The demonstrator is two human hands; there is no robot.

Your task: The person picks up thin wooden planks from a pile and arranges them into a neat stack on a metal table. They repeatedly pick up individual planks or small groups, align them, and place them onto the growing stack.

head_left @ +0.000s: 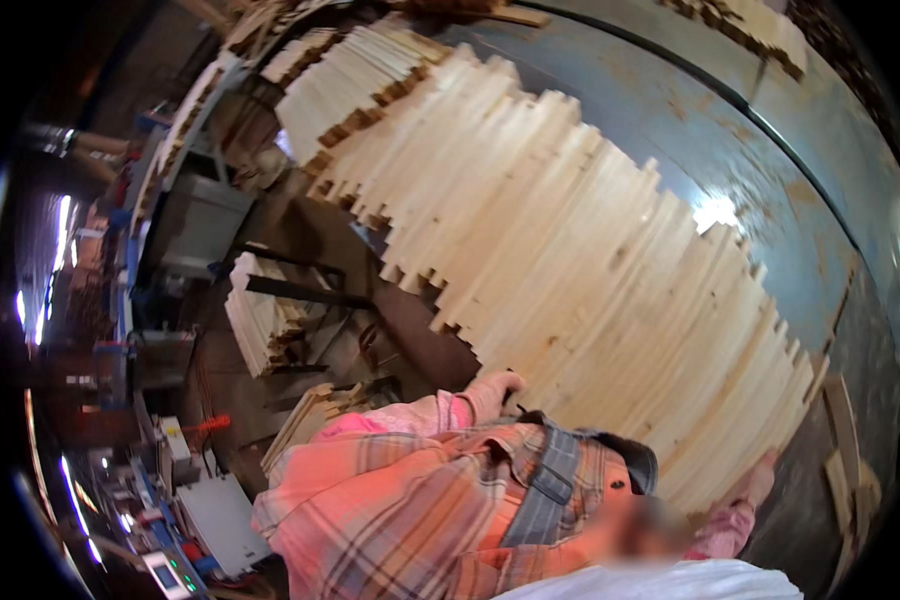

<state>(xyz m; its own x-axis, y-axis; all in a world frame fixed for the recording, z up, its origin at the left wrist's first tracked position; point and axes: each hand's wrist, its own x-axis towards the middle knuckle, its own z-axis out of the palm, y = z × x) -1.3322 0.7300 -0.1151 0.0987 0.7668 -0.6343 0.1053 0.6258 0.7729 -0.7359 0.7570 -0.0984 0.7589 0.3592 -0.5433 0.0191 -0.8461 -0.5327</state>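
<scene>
A broad row of pale wooden slats (590,270) lies side by side on a grey metal table (660,110), their ends staggered. My left hand (492,393) is at the slats' near left ends; blur and the small view hide whether its fingers grip. At their near right ends is my right hand (760,482), fingers stretched along the edge, with no grip visible. Both arms have pink sleeves, and my orange plaid shirt (400,490) with a denim strap (550,480) covers the near part of the view.
More slats (355,80) are stacked at the far left. A dark metal frame (305,290) stands left of the table beside bundled slats (255,315). Loose boards (845,440) lean at the right. Machines and a pale cabinet (225,520) are at the lower left.
</scene>
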